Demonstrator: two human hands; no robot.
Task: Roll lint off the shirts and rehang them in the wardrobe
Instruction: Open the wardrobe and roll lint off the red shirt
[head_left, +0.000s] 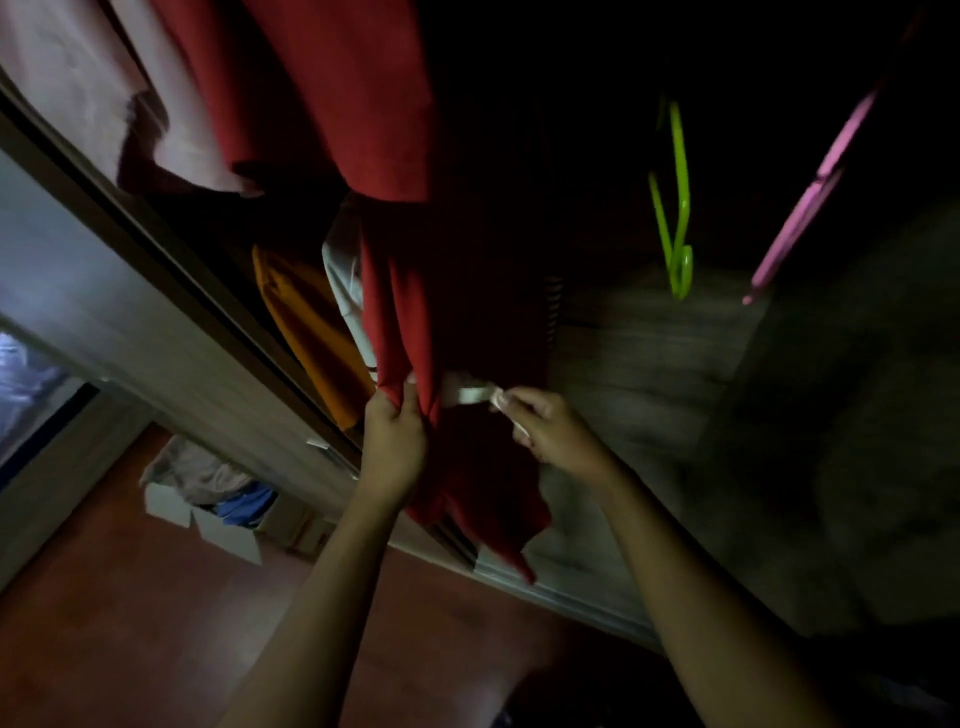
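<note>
The left hand is gripping the red shirt, fingers curled round a bunch of cloth low on the garment. Just to its right, the right hand is clutching the handle of the white lint roller, and the roller's head is lying against the red fabric, between the two hands. The shirt is hanging inside the wardrobe, with an orange garment beside it on the left. A green hanger and a pink hanger are dangling further right. A cardboard box of clothes is sitting on the floor.
</note>
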